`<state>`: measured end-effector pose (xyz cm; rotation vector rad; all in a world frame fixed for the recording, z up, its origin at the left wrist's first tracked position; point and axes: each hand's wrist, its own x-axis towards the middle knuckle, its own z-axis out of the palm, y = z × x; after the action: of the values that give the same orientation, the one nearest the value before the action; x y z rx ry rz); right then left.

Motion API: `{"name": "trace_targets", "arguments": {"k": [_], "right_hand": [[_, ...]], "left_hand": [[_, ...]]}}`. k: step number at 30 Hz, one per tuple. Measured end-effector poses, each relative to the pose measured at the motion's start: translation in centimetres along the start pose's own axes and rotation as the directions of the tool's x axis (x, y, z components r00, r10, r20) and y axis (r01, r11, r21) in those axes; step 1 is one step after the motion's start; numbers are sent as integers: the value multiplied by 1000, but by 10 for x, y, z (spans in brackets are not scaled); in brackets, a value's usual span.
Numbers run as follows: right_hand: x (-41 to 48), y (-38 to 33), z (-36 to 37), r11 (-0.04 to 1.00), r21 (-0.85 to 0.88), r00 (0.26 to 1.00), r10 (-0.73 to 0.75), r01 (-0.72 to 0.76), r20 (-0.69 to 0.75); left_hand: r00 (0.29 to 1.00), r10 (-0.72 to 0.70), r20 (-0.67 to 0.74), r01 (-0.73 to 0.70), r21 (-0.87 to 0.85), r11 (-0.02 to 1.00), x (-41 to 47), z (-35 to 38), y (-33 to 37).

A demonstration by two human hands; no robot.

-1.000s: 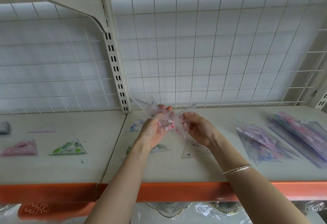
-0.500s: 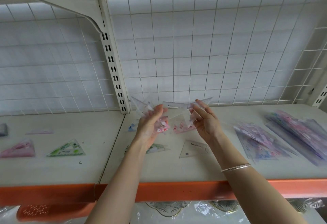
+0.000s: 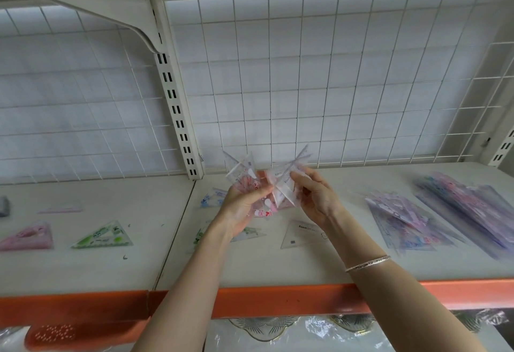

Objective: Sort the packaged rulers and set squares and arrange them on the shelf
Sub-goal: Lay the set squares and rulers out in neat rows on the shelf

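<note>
Above the middle of the cream shelf, my left hand grips a fan of clear packaged set squares with pink print. My right hand pinches another clear set square from the same bunch, its tip pointing up. On the shelf lie a green set square, a pink set square, a blue-printed one, a plain clear one and a green one partly hidden under my left wrist.
Two blurred piles of pink and purple packaged rulers fill the shelf's right side. A white wire grid backs the shelf, with a slotted upright between bays. An orange rail runs along the front edge.
Both hands have stayed together over the shelf's middle and shifted slightly. My right hand has turned its set square more upright while the left keeps hold of the fanned bunch.
</note>
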<state>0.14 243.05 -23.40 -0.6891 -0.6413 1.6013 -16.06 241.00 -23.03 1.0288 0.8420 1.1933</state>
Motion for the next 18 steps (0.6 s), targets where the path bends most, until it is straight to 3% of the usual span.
{"name": "trace_targets", "arguments": {"k": [5,10,18], "right_hand": [[-3,3,1,991,-129,1000,19,-16,23],[0,6,0,984,-174,998,41,-32,47],[-4,1,1,950,-303,996,-88,79,-15]], "left_hand": [[999,-16,51,13,52,999,1,-1,-3],[997,22,67,-20,-28,999,2,-1,-1],[995,0,-102,-1,-14,1000,7,-3,-5]]}}
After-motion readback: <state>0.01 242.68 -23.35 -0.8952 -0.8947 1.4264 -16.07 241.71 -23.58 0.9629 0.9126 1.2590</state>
